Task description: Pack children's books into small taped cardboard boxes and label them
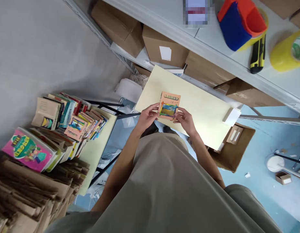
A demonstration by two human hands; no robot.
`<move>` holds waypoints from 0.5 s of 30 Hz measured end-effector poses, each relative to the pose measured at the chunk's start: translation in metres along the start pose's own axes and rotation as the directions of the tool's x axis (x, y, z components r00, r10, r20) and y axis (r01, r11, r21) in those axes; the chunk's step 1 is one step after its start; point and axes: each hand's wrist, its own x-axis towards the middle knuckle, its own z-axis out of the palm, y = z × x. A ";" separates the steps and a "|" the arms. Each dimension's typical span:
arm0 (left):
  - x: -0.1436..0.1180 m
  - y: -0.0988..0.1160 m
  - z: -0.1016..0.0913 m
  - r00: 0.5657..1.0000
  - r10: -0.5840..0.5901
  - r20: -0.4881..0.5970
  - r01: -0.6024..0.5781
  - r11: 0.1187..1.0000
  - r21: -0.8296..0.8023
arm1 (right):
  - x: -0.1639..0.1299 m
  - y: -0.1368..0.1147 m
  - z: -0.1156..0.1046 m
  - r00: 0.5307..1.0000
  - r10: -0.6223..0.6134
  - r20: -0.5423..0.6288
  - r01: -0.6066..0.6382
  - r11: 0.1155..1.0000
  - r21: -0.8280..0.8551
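A small orange book [169, 106] with a landscape picture on its cover is held between my two hands, over the near edge of a pale yellow tabletop [188, 97]. My left hand [148, 117] grips its left edge, thumb and fingers closed on it. On the opposite edge, my right hand [185, 119] closes its fingers around the lower right side. The cover faces up toward me. Whether the book touches the tabletop, I cannot tell.
Rows of books [74, 119] and folded cardboard [31, 191] fill a side table at left. Boxes [164, 45] line a shelf ahead. Above are a tape dispenser [242, 22], box cutter [258, 55] and tape roll [289, 50]. An open carton [242, 149] stands at right.
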 end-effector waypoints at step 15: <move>0.225 -0.060 -0.091 0.992 -0.126 -0.031 0.129 0.979 0.156 | 0.229 0.041 0.077 0.934 0.144 -0.326 -0.149 0.989 0.010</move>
